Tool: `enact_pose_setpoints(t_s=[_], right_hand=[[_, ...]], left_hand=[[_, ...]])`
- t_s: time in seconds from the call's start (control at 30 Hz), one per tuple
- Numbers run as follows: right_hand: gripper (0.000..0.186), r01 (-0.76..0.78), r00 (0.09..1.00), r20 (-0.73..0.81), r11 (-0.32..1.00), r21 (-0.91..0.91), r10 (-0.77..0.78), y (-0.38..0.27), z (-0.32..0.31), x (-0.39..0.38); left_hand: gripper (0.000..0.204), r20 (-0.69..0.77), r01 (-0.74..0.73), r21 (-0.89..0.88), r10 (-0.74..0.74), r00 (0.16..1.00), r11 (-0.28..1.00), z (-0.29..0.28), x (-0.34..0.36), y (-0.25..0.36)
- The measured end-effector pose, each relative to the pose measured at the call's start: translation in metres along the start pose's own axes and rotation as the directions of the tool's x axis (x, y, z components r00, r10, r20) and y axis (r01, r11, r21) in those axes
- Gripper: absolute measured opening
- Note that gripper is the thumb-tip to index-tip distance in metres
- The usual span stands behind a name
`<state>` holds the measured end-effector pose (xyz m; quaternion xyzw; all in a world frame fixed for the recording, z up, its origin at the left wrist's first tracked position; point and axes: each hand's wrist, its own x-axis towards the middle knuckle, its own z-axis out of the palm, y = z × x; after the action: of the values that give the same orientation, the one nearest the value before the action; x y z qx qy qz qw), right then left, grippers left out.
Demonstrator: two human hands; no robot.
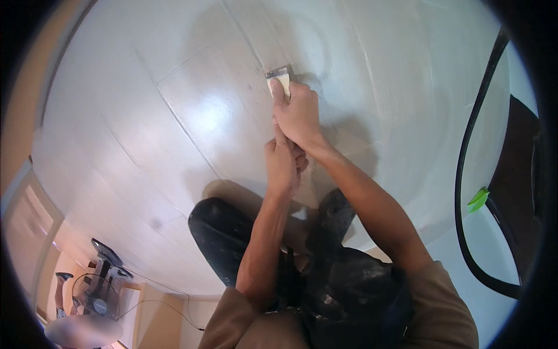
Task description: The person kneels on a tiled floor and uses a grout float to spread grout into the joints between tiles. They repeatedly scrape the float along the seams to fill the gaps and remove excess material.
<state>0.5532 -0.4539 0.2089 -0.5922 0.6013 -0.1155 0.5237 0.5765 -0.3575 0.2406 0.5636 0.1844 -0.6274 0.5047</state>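
My right hand [302,116] is closed around a scraper with a cream body [280,85] and a dark, flat metal edge. Its thumb lies along the top, and the edge rests on the pale plank floor [203,87]. Dark specks and a smudge mark the floor around that edge. Just below, my left hand [281,166] touches the heel of the right one, its fingers curled and one finger pointing up along the right hand. What lies inside the left fingers, if anything, is hidden.
My dark-trousered knees [218,232] are bent close to the floor. A black hose [465,174] curves down the right side, beside a bright green object [478,200]. At the lower left stand a fan [96,294], thin cables [168,285] and another person [84,331].
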Motion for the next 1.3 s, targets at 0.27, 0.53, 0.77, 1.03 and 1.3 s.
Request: enact_pose_setpoints(t_s=[0.27, 0.53, 0.77, 1.03, 1.3], right_hand=[[0.050, 0.172, 0.967, -0.162, 0.973, -0.154, -0.197, -0.002, 0.009, 0.015], [0.044, 0.058, 0.997, -0.054, 0.996, -0.065, -0.061, 0.013, 0.016, 0.002], [0.047, 0.068, 0.990, -0.102, 0.972, -0.227, -0.093, 0.005, 0.018, 0.027], [0.043, 0.013, 0.996, -0.080, 0.988, -0.153, -0.026, -0.029, 0.032, 0.060], [0.043, 0.137, 0.981, -0.098, 0.959, -0.250, -0.165, -0.035, 0.034, 0.086]], left_hand=[[0.056, -0.071, -0.033, 0.096, 0.040, 0.997, 0.995, -0.002, 0.016, 0.005], [0.054, -0.120, 0.116, 0.014, -0.113, 0.986, 0.993, 0.003, -0.003, 0.008], [0.056, -0.110, 0.059, 0.022, -0.056, 0.992, 0.998, 0.007, 0.017, 0.022], [0.054, -0.020, -0.051, -0.018, 0.051, 0.998, 0.999, 0.009, 0.036, 0.060], [0.051, 0.004, -0.122, 0.017, 0.122, 0.993, 0.992, 0.014, 0.052, 0.074]])
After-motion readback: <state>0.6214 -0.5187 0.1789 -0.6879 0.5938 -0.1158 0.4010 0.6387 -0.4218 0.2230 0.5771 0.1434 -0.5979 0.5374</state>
